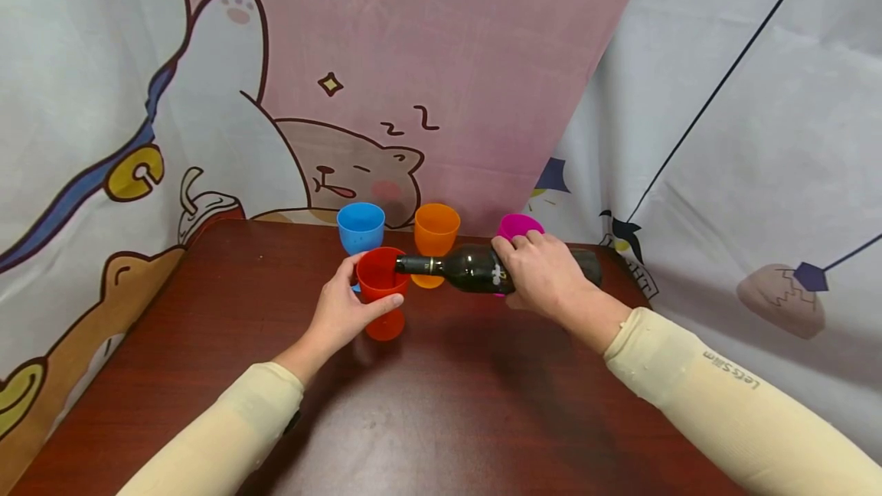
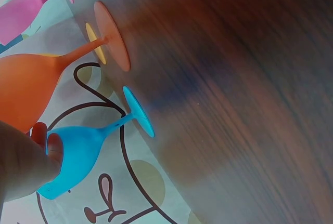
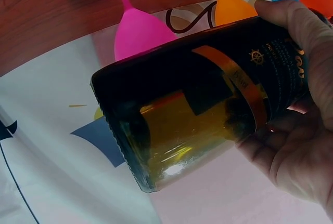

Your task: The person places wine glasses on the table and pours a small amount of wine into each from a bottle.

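Note:
My left hand [image 1: 347, 308] holds a red plastic goblet [image 1: 381, 272] around its bowl, the thumb across the near side. In the left wrist view, that goblet [image 2: 26, 86] looks orange, and part of the hand [image 2: 23, 164] shows at the lower left. With my right hand [image 1: 544, 274] I grip a dark green wine bottle [image 1: 468, 268] by its body, tipped nearly level. Its mouth is at the red goblet's rim, pointing left. The right wrist view shows the bottle's base end [image 3: 171, 125] and my right hand's fingers [image 3: 281, 146] wrapped around it. Any flow from the mouth cannot be made out.
Along the back of the brown table [image 1: 441, 419] stand a blue goblet [image 1: 361, 228], an orange goblet [image 1: 436, 226] and a magenta goblet [image 1: 518, 225]. The bottle partly covers the orange and magenta ones. A printed cartoon cloth [image 1: 468, 83] hangs behind the table.

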Action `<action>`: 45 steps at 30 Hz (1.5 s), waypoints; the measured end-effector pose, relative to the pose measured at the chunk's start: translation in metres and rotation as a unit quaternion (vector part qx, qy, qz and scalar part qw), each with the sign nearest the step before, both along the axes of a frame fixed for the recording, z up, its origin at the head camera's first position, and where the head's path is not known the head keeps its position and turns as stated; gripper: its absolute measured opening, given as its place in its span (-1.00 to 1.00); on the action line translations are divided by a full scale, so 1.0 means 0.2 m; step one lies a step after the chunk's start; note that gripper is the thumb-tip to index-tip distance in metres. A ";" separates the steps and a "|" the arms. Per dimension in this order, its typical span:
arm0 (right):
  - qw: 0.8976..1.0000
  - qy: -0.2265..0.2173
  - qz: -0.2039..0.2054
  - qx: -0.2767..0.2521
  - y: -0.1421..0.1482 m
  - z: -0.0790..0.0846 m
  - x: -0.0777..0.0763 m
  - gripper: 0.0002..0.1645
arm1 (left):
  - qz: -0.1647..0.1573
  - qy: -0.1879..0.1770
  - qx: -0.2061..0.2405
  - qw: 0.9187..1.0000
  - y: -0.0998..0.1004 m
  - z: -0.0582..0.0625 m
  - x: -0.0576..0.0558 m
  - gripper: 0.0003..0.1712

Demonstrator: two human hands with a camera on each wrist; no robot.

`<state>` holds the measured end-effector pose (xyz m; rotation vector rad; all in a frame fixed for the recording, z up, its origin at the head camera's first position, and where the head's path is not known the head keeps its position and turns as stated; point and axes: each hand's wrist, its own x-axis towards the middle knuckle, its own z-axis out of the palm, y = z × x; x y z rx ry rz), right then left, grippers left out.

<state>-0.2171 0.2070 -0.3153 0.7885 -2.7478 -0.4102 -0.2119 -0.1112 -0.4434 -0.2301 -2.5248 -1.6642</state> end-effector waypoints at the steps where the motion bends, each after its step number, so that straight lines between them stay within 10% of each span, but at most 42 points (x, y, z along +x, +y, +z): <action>1: 1.000 0.001 0.000 0.000 0.00 0.00 0.00 0.04 | 0.000 -0.001 0.000 1.000 0.00 0.00 0.00 0.09; 45: 1.000 0.014 0.003 0.014 0.00 0.02 0.01 0.03 | -0.001 -0.002 -0.006 1.000 0.00 0.00 0.00 0.09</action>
